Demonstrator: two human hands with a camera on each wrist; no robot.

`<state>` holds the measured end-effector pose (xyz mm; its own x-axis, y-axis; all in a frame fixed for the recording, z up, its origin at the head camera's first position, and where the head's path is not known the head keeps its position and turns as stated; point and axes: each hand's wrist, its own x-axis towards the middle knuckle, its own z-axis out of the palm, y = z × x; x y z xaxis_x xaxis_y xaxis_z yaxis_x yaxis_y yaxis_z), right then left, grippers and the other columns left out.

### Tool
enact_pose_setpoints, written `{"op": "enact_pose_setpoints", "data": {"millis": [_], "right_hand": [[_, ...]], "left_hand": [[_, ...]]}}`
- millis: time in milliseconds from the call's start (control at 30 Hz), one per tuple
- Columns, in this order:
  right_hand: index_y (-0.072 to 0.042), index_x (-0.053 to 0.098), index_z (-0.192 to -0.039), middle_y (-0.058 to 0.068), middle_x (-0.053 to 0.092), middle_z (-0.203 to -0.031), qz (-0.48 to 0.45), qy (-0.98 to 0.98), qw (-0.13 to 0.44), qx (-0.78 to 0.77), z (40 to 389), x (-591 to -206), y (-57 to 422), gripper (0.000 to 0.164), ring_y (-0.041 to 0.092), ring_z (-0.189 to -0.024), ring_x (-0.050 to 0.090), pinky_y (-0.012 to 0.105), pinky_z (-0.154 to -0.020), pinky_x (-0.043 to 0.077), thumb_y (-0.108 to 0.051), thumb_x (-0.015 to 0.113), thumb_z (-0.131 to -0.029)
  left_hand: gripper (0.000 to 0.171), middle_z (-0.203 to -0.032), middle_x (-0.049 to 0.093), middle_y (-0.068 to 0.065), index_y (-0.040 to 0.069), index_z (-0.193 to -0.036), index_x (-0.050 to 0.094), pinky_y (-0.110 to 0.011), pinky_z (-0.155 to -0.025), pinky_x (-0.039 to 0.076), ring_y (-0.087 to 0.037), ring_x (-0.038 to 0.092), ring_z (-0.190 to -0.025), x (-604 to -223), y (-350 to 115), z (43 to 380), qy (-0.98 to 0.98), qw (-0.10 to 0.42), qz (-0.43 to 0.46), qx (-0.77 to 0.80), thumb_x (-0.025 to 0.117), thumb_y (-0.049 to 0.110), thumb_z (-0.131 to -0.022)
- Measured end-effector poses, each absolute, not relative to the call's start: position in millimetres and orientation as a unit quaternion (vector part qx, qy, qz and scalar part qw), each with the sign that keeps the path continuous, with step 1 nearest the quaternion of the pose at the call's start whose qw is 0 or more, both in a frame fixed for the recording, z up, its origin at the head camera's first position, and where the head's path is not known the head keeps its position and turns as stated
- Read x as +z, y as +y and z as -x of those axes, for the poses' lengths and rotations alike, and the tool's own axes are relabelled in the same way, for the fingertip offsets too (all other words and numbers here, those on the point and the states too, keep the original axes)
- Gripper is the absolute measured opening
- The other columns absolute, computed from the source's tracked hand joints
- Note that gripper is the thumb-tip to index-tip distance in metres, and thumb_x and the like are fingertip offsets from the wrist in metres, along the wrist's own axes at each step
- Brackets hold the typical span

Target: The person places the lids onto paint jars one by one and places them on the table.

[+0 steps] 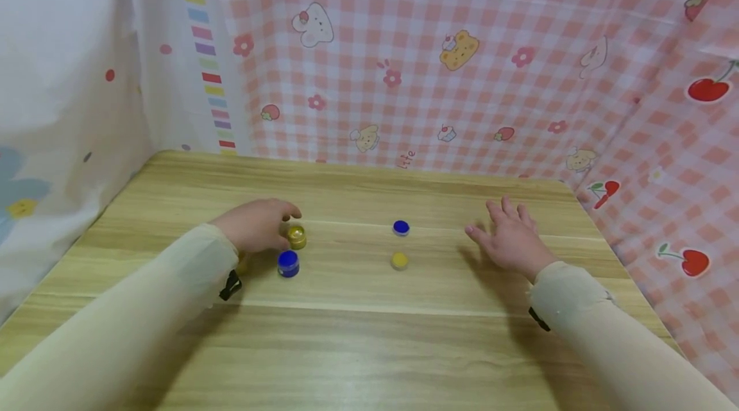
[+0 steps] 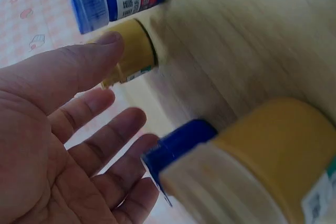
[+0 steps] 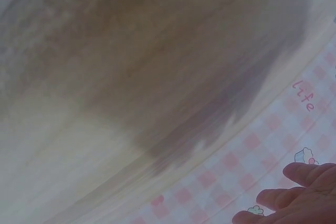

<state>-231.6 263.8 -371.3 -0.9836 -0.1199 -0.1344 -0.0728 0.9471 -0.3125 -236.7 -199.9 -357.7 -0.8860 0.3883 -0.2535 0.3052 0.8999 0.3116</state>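
My left hand [image 1: 256, 225] reaches over the left part of the table, its fingers spread and loosely bent. In the left wrist view the thumb [image 2: 92, 59] overlaps a small yellow paint jar [image 2: 139, 48]; whether it touches, I cannot tell. A blue paint jar [image 1: 288, 263] stands beside that yellow jar [image 1: 297, 238]. Close to the wrist camera are another yellow jar [image 2: 283, 150] with a whitish top and a dark blue piece [image 2: 181, 145], partly hidden. My right hand [image 1: 510, 241] hovers palm down at the right, fingers spread, holding nothing.
Near the table's middle lie a small round blue piece [image 1: 401, 228] and a small round yellow one [image 1: 399, 261], possibly lids or jars. The wood-grain table [image 1: 369, 347] meets a pink checked cloth [image 1: 416, 90] at the back and right, and a white cloth [image 1: 63, 77] at the left.
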Motion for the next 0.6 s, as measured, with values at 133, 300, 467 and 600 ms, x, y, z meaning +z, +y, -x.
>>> {"op": "enact_pose_setpoints", "data": {"millis": [133,300,467,600], "right_hand": [[0.003,0.019,-0.165,0.038,-0.001,-0.169,0.049,0.983,0.077,-0.157,232,-373,264,0.092,0.067,-0.152,-0.005,0.078,-0.12,0.001,-0.061,0.048,-0.106],[0.004,0.02,-0.165,0.038,0.0,-0.169,0.048,0.983,0.078,-0.157,233,-375,263,0.092,0.067,-0.152,-0.005,0.077,-0.121,0.001,-0.061,0.048,-0.106],[0.004,0.02,-0.164,0.039,0.002,-0.169,0.049,0.984,0.077,-0.152,233,-373,260,0.09,0.066,-0.153,-0.004,0.077,-0.122,0.002,-0.059,0.048,-0.106],[0.005,0.02,-0.164,0.039,0.002,-0.169,0.051,0.984,0.078,-0.15,233,-375,260,0.09,0.066,-0.153,-0.004,0.076,-0.122,0.001,-0.059,0.048,-0.106]], "left_hand": [[0.054,-0.136,0.069,-0.015,0.011,-0.144,0.061,-0.056,-0.112,0.048,-0.036,0.064,-0.128,-362,-195,240,0.961,0.152,-0.197,0.121,0.079,0.021,-0.094],[0.042,-0.125,0.074,-0.008,0.012,-0.134,0.068,-0.053,-0.107,0.051,-0.029,0.068,-0.118,-365,-192,241,0.959,0.148,-0.213,0.117,0.079,0.019,-0.094],[0.032,-0.123,0.074,-0.006,0.013,-0.128,0.071,-0.052,-0.107,0.052,-0.028,0.068,-0.115,-364,-190,241,0.959,0.146,-0.216,0.106,0.077,0.019,-0.096],[0.03,-0.118,0.074,-0.005,0.013,-0.125,0.071,-0.052,-0.104,0.053,-0.026,0.068,-0.109,-364,-188,242,0.96,0.143,-0.219,0.101,0.076,0.021,-0.097]]}}
